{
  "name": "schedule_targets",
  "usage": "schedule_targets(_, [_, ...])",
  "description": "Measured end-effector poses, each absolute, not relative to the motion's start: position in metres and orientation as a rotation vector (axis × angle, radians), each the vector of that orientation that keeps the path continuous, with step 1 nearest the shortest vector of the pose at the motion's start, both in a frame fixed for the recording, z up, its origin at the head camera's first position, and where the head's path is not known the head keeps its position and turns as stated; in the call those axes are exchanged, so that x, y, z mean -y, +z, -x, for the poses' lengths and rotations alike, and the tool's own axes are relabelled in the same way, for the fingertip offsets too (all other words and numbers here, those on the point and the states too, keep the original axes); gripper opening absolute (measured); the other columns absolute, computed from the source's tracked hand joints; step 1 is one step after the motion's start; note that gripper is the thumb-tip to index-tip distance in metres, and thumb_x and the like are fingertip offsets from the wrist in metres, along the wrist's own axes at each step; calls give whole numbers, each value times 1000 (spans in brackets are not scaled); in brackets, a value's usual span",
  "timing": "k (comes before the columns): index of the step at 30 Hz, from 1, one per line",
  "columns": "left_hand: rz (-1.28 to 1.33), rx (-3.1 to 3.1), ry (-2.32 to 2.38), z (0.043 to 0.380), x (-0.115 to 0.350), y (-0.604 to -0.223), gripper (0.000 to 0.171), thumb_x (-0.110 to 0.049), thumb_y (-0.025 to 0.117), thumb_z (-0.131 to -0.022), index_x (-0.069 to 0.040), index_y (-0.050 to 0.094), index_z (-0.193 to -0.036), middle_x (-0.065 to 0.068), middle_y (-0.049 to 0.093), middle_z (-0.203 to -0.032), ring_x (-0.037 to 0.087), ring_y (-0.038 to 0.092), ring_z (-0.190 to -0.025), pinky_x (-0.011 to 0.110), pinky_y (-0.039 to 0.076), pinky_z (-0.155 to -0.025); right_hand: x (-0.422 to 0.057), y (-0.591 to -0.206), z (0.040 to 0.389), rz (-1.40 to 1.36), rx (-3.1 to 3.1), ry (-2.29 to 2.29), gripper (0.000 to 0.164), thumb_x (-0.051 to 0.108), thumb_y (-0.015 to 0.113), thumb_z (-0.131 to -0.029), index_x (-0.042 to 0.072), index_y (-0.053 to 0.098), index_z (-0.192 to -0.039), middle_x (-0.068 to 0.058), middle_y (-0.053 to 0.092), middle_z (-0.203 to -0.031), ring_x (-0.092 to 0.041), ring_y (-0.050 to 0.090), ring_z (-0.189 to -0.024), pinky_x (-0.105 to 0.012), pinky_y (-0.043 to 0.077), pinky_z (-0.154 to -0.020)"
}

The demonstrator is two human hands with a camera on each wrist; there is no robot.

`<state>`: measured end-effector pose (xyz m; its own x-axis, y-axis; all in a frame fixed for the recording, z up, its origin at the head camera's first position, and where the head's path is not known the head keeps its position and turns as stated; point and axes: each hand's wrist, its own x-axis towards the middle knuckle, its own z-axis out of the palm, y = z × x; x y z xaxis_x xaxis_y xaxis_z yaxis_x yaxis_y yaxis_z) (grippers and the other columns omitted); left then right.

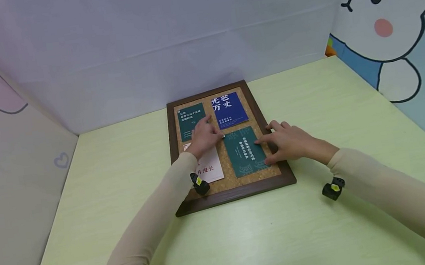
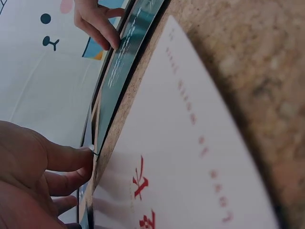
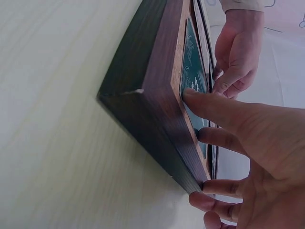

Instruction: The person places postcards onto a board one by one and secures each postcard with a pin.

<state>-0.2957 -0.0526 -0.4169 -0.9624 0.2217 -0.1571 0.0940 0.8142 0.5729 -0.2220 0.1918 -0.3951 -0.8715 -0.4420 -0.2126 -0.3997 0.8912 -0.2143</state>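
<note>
A person works over a wood-framed cork board (image 1: 173, 124) lying flat on a pale green surface (image 1: 313, 101), where four cards already sit in a rough grid: a small green card (image 1: 190, 116) at the far left, a blue card (image 1: 229, 109) at the far right, a white card with red characters (image 1: 210, 166) at the near left and a larger green card (image 1: 245, 150) at the near right. Judging by the layout, the arranging looks largely done, with the near green card the one in hand; whether it is fastened down cannot be told, and no pin shows clearly. The left hand (image 1: 205, 135) reaches to the middle of the board, its fingers (image 2: 71, 160) loosely curled with the tips meeting the near green card's far left corner, beside the white card's top edge; the wrist view suggests a pinch or press there, though anything held between the tips is too small to make out. The right hand (image 1: 290, 142) lies flat along the board's right side, its fingers (image 3: 224, 107) straight and spread, the thumb and forefinger tips pressing on the right edge of that same card while the rest of the hand rests across the dark wooden frame. Behind the surface stand plain panels, one bearing a cartoon bear (image 1: 377, 3) at the right.
</note>
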Motion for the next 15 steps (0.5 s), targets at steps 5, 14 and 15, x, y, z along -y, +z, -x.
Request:
schedule_targets(5, [-222, -2750, 862, 297, 51, -414, 26, -22, 63, -96, -1, 73, -83, 3, 22, -163, 32, 14, -151, 58, 7, -119, -192, -395, 221, 634, -2801, -236, 63, 47, 76, -82, 21, 59, -137, -26, 38, -146, -43, 48, -116, -55, 47, -84])
schedule_targets(14, [-199, -2696, 886, 302, 51, -413, 28, -21, 63, -96, 0, 72, -79, 2, 22, -163, 32, 13, -151, 59, 6, -118, -193, -394, 221, 644, -2799, -232, 63, 47, 75, -82, 21, 58, -137, -27, 38, -147, -43, 48, -116, -53, 47, -82])
schedule_targets(15, [-199, -2691, 886, 302, 51, -413, 29, -21, 63, -96, 0, 72, -79, 2, 21, -163, 32, 12, -151, 59, 6, -118, -193, -394, 221, 646, -2799, -231, 63, 47, 75, -82, 21, 58, -137, -27, 38, -147, -43, 48, -116, -53, 47, -82])
